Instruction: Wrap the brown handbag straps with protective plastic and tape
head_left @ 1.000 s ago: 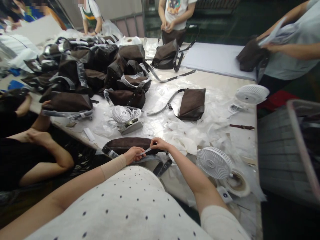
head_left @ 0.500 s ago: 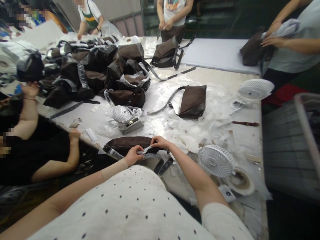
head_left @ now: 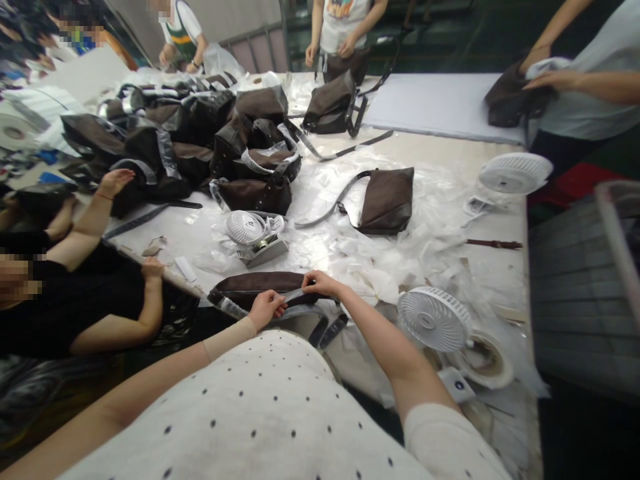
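Over the white table (head_left: 150, 230), left hand (head_left: 267, 309) and right hand (head_left: 320, 283) pinch a brown bag's (head_left: 255, 287) strap (head_left: 295, 295).

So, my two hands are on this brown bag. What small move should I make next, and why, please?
Probably draw the strap smooth along the bag: your left hand seems to grip it near the bag, your right hand is at the bag's top edge, and the strap's lower part still hangs loose in front.
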Motion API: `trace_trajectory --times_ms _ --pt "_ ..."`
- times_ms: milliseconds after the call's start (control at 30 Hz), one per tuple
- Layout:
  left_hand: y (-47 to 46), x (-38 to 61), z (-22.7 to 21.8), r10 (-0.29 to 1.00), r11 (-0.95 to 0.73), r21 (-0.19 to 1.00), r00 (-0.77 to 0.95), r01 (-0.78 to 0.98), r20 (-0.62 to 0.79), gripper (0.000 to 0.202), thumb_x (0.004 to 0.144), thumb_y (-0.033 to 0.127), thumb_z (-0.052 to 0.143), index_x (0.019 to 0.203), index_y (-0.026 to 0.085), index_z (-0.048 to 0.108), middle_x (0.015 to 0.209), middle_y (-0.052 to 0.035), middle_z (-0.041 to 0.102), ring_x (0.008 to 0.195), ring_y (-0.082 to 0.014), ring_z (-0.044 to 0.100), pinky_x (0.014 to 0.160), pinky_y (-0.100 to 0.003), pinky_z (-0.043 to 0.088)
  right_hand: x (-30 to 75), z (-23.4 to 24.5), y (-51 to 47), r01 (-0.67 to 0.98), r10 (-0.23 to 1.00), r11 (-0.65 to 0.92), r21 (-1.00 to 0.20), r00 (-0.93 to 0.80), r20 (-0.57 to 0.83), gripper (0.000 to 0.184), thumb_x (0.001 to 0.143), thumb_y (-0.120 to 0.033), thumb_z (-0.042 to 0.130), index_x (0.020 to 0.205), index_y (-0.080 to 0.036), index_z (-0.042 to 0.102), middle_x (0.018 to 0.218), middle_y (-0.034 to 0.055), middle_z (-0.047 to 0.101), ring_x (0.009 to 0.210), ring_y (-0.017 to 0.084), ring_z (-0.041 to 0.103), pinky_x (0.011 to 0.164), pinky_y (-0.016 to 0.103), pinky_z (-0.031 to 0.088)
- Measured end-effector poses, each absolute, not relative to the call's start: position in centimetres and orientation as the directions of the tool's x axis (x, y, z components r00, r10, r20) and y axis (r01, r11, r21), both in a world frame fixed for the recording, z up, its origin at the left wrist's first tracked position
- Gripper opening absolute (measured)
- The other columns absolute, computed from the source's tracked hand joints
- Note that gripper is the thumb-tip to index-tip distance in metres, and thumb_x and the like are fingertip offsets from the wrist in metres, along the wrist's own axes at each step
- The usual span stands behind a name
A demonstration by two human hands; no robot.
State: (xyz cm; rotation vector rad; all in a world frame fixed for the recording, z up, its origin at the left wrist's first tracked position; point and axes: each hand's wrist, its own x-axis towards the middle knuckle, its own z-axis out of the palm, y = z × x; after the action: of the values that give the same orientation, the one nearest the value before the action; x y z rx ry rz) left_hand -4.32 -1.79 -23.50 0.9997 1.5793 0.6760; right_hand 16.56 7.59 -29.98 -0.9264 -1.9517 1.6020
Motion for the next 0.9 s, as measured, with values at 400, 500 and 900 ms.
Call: trace_trajectory --times_ms 400,500,900 --pt "-1.8 -3.8 -23.0 0.841 0.531 0.835 -0.207 0.145 -0.499 0.022 0.077 0.011 0.056 0.069 0.02 0.038 0.052 -0.0011 0.065 0.039 -0.0096 0.054 0.039 -0.017 0.038 16.2 -30.4 7.4 0.263 0.743 0.116 -0.958 -0.663 -0.092 0.007 0.066 -0.014 0.065 0.073 -0.016 0.066 0.071 -0.0014 0.064 0.068 0.013 0.055 0.068 0.026 0.042" --pt "-1.8 -4.0 -23.2 0.826 0.554 0.818 -0.218 0.153 -0.519 0.021 0.078 0.01 0.054 0.07 0.02 0.037 0.051 -0.0014 0.065 0.037 -0.009 0.052 0.038 -0.016 0.035 16.1 -30.4 7.3 0.264 0.742 0.12 -0.957 -0.665 -0.09 0.007 0.065 -0.014 0.066 0.073 -0.016 0.065 0.071 -0.0017 0.063 0.067 0.012 0.053 0.067 0.025 0.042" --pt "-0.6 -3.8 -21.8 0.679 0.713 0.664 0.014 0.225 -0.734 0.04 0.071 0.044 0.075 0.094 0.014 0.062 0.087 -0.0128 0.07 0.072 -0.0192 0.066 0.057 -0.026 0.049 16.5 -28.8 6.2 0.246 0.764 0.14 -0.959 -0.643 -0.053 0.011 0.062 -0.027 0.063 0.063 -0.017 0.057 0.062 -0.0007 0.059 0.061 0.014 0.051 0.062 0.028 0.044"
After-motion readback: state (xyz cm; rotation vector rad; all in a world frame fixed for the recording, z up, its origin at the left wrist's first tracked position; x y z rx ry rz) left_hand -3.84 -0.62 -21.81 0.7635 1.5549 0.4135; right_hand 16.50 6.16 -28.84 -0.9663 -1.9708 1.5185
